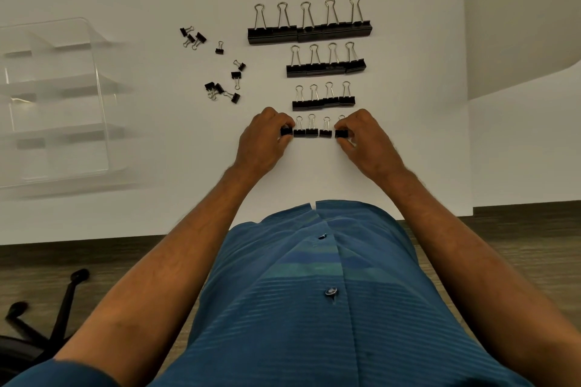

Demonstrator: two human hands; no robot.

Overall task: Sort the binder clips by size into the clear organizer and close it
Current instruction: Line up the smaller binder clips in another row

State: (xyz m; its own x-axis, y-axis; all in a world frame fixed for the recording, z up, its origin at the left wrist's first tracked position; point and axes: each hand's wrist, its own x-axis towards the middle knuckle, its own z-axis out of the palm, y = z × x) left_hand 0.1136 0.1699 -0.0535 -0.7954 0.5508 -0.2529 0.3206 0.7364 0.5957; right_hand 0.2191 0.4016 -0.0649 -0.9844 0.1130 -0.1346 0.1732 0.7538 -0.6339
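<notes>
Black binder clips lie in rows by size on the white table (pixel 188 151): the largest row (pixel 309 30) at the back, then a medium-large row (pixel 325 66), a medium row (pixel 323 100), and a small row (pixel 312 132) nearest me. My left hand (pixel 264 141) pinches the leftmost small clip (pixel 286 131). My right hand (pixel 367 138) pinches the rightmost small clip (pixel 341 133). Several tiny clips (pixel 223 72) lie scattered to the left of the rows. The clear organizer (pixel 53 104) sits open at the far left, its compartments showing nothing inside.
The table's near edge (pixel 94 239) runs just below my forearms. A black chair base (pixel 37 324) stands on the wood floor at the lower left. A white wall or panel rises at the right beyond the table.
</notes>
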